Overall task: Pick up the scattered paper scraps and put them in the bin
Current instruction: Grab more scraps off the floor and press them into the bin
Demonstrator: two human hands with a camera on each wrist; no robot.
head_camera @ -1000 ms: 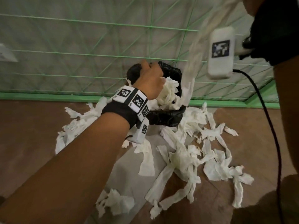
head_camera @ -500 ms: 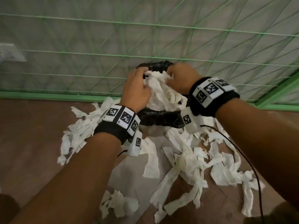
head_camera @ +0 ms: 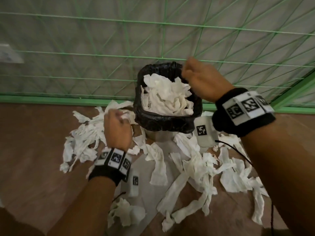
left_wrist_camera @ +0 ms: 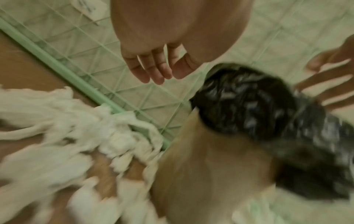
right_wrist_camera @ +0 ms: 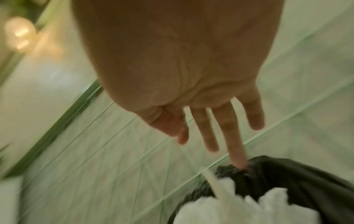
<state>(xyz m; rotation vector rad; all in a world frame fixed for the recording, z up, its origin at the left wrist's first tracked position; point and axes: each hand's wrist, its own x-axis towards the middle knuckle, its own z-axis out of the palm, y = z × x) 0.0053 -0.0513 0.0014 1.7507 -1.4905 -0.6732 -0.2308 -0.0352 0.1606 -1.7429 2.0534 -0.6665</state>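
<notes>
2 hands spread, empty, left hand (head_camera: 117,128) above floor scraps (head_camera: 85,135), right hand (head_camera: 202,80) fingertip touching bin (head_camera: 167,123) liner

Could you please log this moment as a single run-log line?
left hand: open, above floor scraps | right hand: open, at bin rim | bin: heaped with paper

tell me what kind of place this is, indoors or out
Most likely indoors, on the floor at the foot of a wall or partition. The clues: a smooth brown floor, a pale panel behind green netting with a green base strip, and a small bin lined with a black bag.
</notes>
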